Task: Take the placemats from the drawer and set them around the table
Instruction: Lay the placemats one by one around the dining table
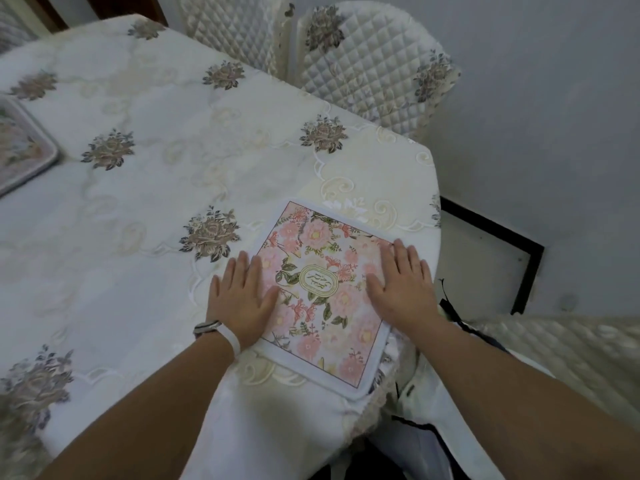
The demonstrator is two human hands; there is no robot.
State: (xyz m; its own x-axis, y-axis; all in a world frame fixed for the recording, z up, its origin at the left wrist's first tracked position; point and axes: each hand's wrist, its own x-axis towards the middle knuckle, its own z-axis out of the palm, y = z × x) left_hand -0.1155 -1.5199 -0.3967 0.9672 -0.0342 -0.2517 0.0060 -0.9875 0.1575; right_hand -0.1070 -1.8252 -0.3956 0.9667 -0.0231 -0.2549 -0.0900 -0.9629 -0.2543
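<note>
Pressing placemat (320, 237), apparently: left hand (242, 294), right hand (403, 285).

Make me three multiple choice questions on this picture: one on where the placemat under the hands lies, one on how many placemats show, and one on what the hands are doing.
1. Where on the table is the pink placemat?
A. middle
B. far left end
C. near right corner

2. How many placemats show?
A. one
B. two
C. four

3. How do the left hand and right hand lie?
A. flat, fingers straight
B. in fists
C. lifted clear

Answers: 1 C, it lies by the table's rounded near corner. 2 B, a second placemat peeks in at the left edge. 3 A, both palms press on its sides.
</note>
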